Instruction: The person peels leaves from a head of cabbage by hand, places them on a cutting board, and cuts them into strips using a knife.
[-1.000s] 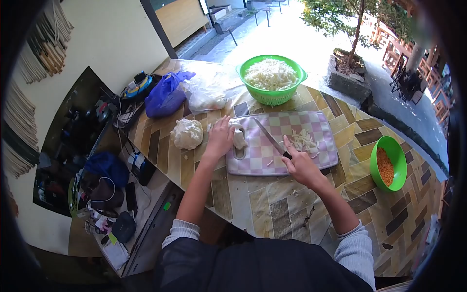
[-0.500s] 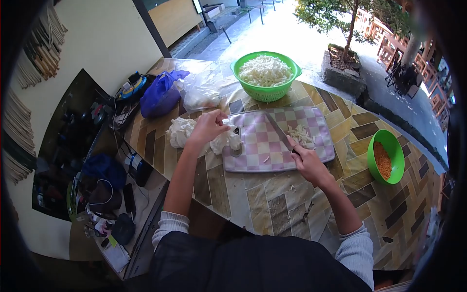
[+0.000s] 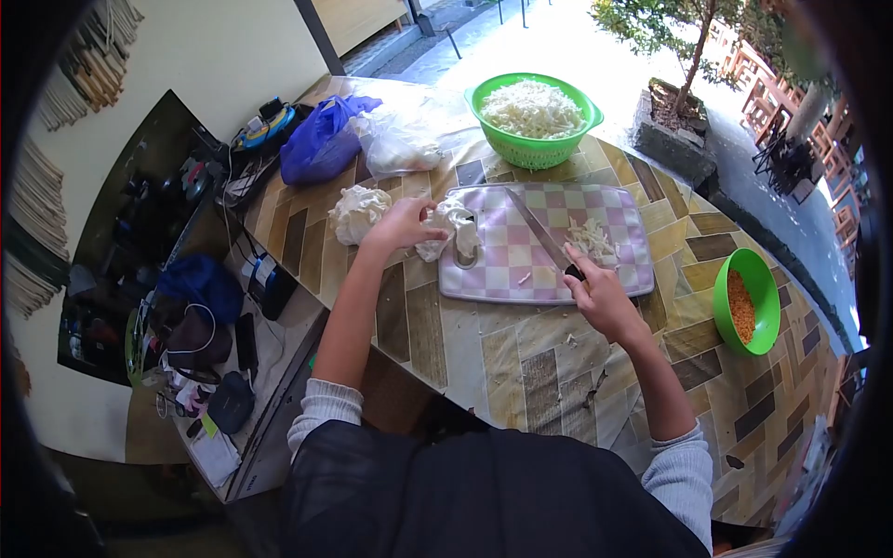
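My right hand (image 3: 595, 293) is wrapped round the handle of a knife (image 3: 539, 228), whose blade lies slanting over the pink-and-white checked cutting board (image 3: 502, 270). Small pale shreds (image 3: 592, 244) lie on the board just beyond that hand. My left hand (image 3: 405, 225) is at the board's left end with its fingers curved and apart, next to crumpled white pieces (image 3: 454, 228) that overlap the board's edge. Another white crumpled heap (image 3: 359, 214) sits left of it. Behind the board, a green colander (image 3: 530, 149) is heaped with white shreds (image 3: 535, 109).
A green bowl (image 3: 766, 307) with orange bits stands at the right. Back left are a blue bag (image 3: 319, 144) and a clear plastic bag (image 3: 400, 144). A lower surface at the left holds cables, a dark pouch (image 3: 231, 405) and papers (image 3: 214, 458).
The view has shifted, so the table sits differently in frame. My left hand has come down closer to the white pieces, its fingers more spread. My right hand still holds the knife.
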